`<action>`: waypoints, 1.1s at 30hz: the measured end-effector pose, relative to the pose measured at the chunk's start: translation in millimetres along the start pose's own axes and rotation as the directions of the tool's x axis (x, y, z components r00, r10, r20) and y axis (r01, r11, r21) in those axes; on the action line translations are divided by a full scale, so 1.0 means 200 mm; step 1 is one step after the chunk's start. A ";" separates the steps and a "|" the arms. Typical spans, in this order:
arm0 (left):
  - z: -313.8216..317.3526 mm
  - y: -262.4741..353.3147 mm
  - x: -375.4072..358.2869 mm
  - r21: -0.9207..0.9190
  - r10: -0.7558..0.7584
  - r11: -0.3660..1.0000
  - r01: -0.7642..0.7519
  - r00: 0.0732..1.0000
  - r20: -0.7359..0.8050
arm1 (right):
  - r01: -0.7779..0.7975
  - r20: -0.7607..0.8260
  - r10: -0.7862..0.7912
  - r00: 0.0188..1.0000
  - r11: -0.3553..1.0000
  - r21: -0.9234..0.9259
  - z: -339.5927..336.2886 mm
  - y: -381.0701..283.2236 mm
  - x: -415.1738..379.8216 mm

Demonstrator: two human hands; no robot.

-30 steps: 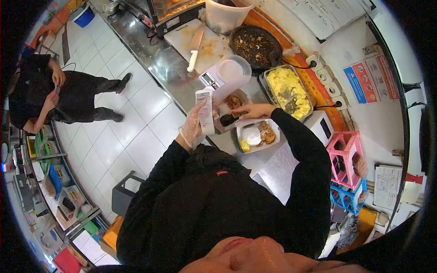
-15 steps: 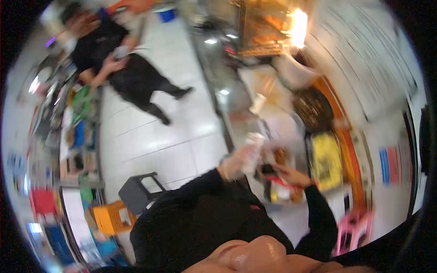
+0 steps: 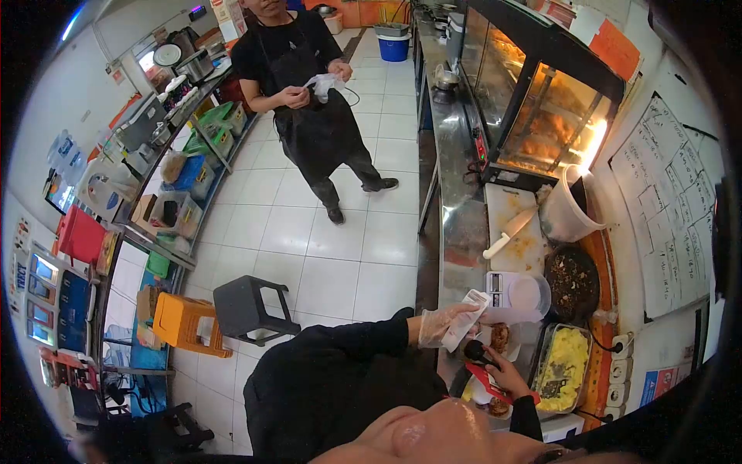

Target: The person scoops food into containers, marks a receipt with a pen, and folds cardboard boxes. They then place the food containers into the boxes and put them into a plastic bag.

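Note:
My left hand (image 3: 442,327), in a clear plastic glove, grips a white paper sleeve (image 3: 469,315) above the counter. My bare right hand (image 3: 508,377) is closed around a black utensil with a rounded head (image 3: 475,351), whose exact kind is unclear. Brown pieces of food (image 3: 500,337) lie between and just beyond the hands. Under the utensil, a red-edged package (image 3: 485,380) sits close to my right fingers. Beside that hand stands a clear tray of yellow food (image 3: 570,348). Just ahead of the paper sleeve are a white scale (image 3: 496,283) and a clear round tub (image 3: 533,295).
Ahead, a knife (image 3: 512,232) lies on a stained cutting board (image 3: 502,203), near a white bucket (image 3: 568,203) and a dark pan (image 3: 572,274). A lit glass warmer (image 3: 553,116) stands behind. Another person (image 3: 297,93) holds a plastic bag in the aisle; stools (image 3: 251,308) stand behind left.
The view has turned left and sharpened, so the other person appears farther right. Both hands keep hold of the paper sleeve and black utensil.

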State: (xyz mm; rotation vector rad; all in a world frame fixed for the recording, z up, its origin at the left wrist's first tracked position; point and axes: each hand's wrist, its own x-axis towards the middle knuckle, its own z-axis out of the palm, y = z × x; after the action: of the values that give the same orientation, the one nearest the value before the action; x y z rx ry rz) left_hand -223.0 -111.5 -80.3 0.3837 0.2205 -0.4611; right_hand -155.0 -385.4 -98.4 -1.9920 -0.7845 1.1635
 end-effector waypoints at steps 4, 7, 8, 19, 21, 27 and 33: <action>0.01 0.01 -0.03 0.010 0.008 1.000 -0.007 0.999 -0.042 | -0.036 -0.075 0.060 0.995 0.957 0.287 -0.01 -0.04 -0.03; 0.01 0.01 -0.04 -0.066 0.000 0.998 -0.001 1.000 -0.004 | -0.140 -0.098 0.244 0.965 0.792 0.594 -0.04 -0.10 -0.08; 0.02 0.01 -0.05 -0.053 0.029 0.998 -0.028 0.999 0.018 | -0.150 -0.098 0.318 0.943 0.669 0.728 -0.06 -0.10 -0.09; 0.05 0.05 -0.18 -0.036 0.052 0.998 -0.055 0.996 -0.079 | 0.637 -0.707 0.668 0.231 0.446 0.629 -0.47 0.52 -0.45; 0.00 0.04 -0.17 -0.054 0.081 0.995 -0.082 0.997 -0.016 | 0.504 -0.687 0.723 0.073 0.568 0.651 -0.45 0.79 -0.53; 0.15 0.19 -0.26 -0.059 0.094 0.995 -0.083 0.969 0.230 | -0.573 -0.952 0.297 0.072 0.794 0.205 -0.26 1.28 -0.62; 0.58 0.47 -0.28 0.162 0.265 0.942 -0.295 0.947 0.182 | -0.903 -0.986 -0.107 0.124 0.399 -0.157 -0.24 1.60 -0.64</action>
State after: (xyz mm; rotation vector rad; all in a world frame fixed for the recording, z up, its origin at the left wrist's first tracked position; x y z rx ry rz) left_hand -214.3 -59.2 71.2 0.5519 -0.0335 -0.2278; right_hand -115.9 -681.6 -276.3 -3.2746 0.2334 -0.6325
